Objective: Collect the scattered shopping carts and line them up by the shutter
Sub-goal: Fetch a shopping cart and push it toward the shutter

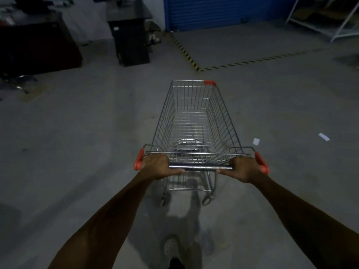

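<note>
- While both hands grip its handle (200, 167), the cart (194, 121) extends toward 12 o'clock.
- Left hand (157, 166) clenches the bar's left end.
- Right hand (244, 168) clenches its right end.
- Shutter (223, 12) stands at 12 o'clock, well apart.

Bare forearms (108, 216) — no sleeves — and a pale perforated shoe (171, 247).

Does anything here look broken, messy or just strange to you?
A little. The shopping cart has a red corner guard on its far right corner only; the far left is bare. Two pale scraps litter the floor on its right.
</note>
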